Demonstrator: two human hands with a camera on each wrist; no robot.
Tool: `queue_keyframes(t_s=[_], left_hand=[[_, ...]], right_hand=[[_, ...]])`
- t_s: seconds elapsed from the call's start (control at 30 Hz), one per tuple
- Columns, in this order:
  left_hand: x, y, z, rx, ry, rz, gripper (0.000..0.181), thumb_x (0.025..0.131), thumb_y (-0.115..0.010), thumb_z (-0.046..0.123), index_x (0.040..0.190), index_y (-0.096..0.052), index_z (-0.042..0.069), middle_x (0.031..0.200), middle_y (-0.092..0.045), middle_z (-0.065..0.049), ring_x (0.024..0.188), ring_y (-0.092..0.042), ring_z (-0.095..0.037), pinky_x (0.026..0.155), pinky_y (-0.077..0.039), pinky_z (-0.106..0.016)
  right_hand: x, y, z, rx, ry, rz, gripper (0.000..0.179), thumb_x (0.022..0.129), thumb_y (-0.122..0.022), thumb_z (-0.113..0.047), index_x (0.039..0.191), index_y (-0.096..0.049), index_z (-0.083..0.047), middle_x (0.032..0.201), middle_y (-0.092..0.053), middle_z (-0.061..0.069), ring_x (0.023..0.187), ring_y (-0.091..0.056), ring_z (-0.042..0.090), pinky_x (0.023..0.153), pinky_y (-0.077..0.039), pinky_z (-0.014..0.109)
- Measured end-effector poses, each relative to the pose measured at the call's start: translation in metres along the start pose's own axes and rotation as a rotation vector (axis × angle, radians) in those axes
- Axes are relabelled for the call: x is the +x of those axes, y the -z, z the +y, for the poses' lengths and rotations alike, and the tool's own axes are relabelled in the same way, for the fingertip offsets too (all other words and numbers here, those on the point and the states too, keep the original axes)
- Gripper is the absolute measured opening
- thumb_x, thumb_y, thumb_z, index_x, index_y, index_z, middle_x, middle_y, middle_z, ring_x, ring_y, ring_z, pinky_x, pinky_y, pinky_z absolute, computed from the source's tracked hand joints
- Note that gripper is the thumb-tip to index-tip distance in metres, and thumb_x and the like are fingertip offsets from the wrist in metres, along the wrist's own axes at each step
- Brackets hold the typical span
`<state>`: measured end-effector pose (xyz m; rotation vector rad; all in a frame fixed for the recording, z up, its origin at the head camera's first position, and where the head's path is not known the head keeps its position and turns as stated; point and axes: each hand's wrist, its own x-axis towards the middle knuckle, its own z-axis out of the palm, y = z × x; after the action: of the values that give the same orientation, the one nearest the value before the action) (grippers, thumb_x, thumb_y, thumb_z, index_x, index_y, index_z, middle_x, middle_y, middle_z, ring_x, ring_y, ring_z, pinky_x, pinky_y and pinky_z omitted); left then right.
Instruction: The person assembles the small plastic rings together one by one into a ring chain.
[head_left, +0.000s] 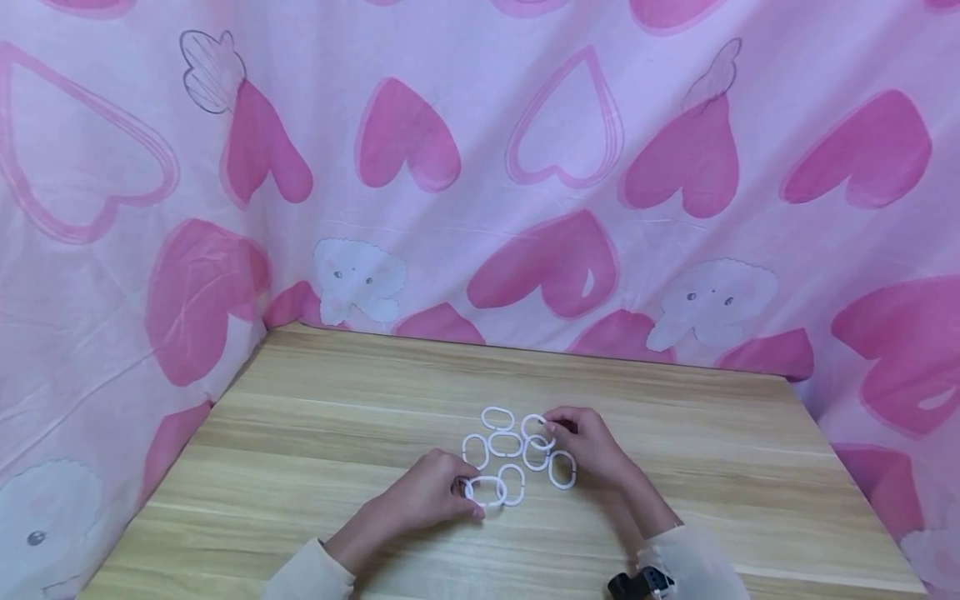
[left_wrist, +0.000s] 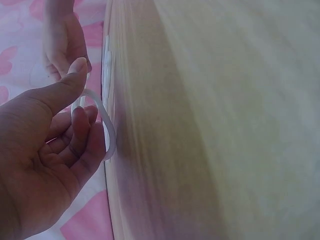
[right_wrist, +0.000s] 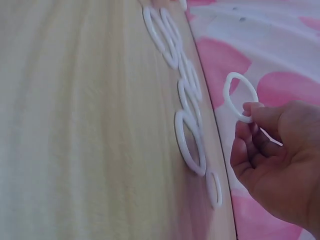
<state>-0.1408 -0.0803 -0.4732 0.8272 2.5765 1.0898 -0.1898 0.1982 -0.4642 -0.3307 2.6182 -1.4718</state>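
Note:
My left hand (head_left: 435,487) holds a white oval ring (head_left: 491,506), which looks like a plastic shower curtain ring. In the left wrist view this ring stands between the thumb and curled fingers; a second loop seems to show behind it. My right hand (head_left: 592,443) pinches another white ring (right_wrist: 226,97) between thumb and fingertips, above the tabletop in the right wrist view. Several similar rings lie between the hands, among them an upper ring (head_left: 498,407), a left one (head_left: 464,451) and a right one (head_left: 574,472). Whether any are linked, I cannot tell.
The wooden table (head_left: 315,433) runs back to a pink cloth (head_left: 480,200) printed with hearts, which hangs behind and along the sides. A black band (head_left: 637,583) is on the right wrist, over the pale sleeve (head_left: 693,562).

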Motion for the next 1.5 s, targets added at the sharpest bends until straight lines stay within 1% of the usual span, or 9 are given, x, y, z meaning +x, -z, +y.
queue_keyframes(t_s=[0.1,0.27,0.4,0.53,0.67,0.83,0.97,1.23,1.5], left_hand=[[0.001,0.001,-0.001,-0.002,0.004,-0.010,0.036,0.075,-0.089,0.025,0.103,-0.078,0.005,0.071,-0.058,0.012,0.060,-0.048,0.006,0.055,-0.047,-0.015],[0.001,0.001,-0.001,0.002,0.011,-0.019,0.027,0.075,-0.089,0.026,0.093,-0.077,0.009,0.068,-0.055,0.013,0.060,-0.047,0.006,0.055,-0.045,-0.015],[0.000,0.002,-0.002,-0.012,0.015,-0.018,0.028,0.075,-0.089,0.026,0.094,-0.078,0.009,0.068,-0.056,0.012,0.059,-0.046,0.005,0.054,-0.044,-0.015],[-0.002,0.004,-0.004,-0.038,0.024,-0.019,0.032,0.074,-0.089,0.025,0.098,-0.078,0.007,0.068,-0.058,0.011,0.057,-0.047,0.004,0.053,-0.045,-0.016],[-0.003,0.005,-0.007,-0.057,0.039,-0.022,0.029,0.075,-0.088,0.026,0.096,-0.078,0.008,0.067,-0.058,0.012,0.057,-0.047,0.004,0.052,-0.044,-0.016],[-0.004,0.007,-0.010,-0.072,0.047,-0.022,0.026,0.076,-0.088,0.025,0.094,-0.078,0.009,0.066,-0.057,0.012,0.055,-0.046,0.003,0.050,-0.042,-0.017],[-0.004,0.006,-0.012,-0.069,0.044,-0.019,0.029,0.076,-0.088,0.026,0.097,-0.079,0.010,0.067,-0.058,0.012,0.055,-0.046,0.004,0.050,-0.042,-0.016],[-0.004,0.007,-0.012,-0.071,0.035,-0.020,0.031,0.076,-0.087,0.025,0.102,-0.079,0.009,0.066,-0.059,0.012,0.055,-0.045,0.004,0.050,-0.041,-0.016],[-0.005,0.007,-0.011,-0.089,-0.009,-0.030,0.024,0.077,-0.086,0.024,0.096,-0.079,0.011,0.066,-0.060,0.011,0.056,-0.045,0.005,0.051,-0.042,-0.015]], right_hand=[[-0.008,-0.003,-0.004,0.068,0.015,-0.053,0.020,0.097,-0.061,-0.001,0.109,-0.068,0.013,0.096,-0.071,0.026,0.077,-0.057,0.000,0.070,-0.050,0.017],[-0.020,-0.010,-0.014,0.161,-0.016,-0.098,0.022,0.095,-0.066,-0.003,0.107,-0.067,0.015,0.096,-0.070,0.028,0.076,-0.058,-0.002,0.070,-0.050,0.016],[-0.028,-0.016,-0.017,0.211,-0.022,-0.136,0.022,0.093,-0.068,-0.002,0.105,-0.067,0.017,0.095,-0.072,0.028,0.075,-0.062,-0.002,0.069,-0.052,0.016],[-0.036,-0.022,-0.017,0.264,-0.001,-0.200,0.026,0.091,-0.067,-0.002,0.105,-0.065,0.020,0.088,-0.074,0.018,0.074,-0.064,-0.001,0.069,-0.053,0.015],[-0.043,-0.029,-0.019,0.275,0.003,-0.235,0.026,0.089,-0.068,-0.003,0.103,-0.066,0.020,0.084,-0.075,0.011,0.071,-0.065,-0.001,0.067,-0.054,0.016],[-0.050,-0.038,-0.024,0.264,-0.010,-0.254,0.022,0.086,-0.069,-0.002,0.099,-0.069,0.015,0.085,-0.075,0.022,0.068,-0.065,0.001,0.062,-0.052,0.016],[-0.054,-0.045,-0.029,0.280,-0.011,-0.252,0.021,0.084,-0.069,0.000,0.098,-0.070,0.015,0.085,-0.074,0.027,0.066,-0.064,0.001,0.059,-0.050,0.016],[-0.057,-0.057,-0.030,0.259,0.009,-0.196,0.019,0.083,-0.072,0.001,0.096,-0.071,0.014,0.085,-0.073,0.029,0.066,-0.066,-0.001,0.061,-0.054,0.016],[-0.058,-0.063,-0.030,0.243,-0.005,-0.198,0.016,0.083,-0.071,0.001,0.094,-0.070,0.013,0.085,-0.073,0.028,0.067,-0.065,0.000,0.063,-0.055,0.016]])
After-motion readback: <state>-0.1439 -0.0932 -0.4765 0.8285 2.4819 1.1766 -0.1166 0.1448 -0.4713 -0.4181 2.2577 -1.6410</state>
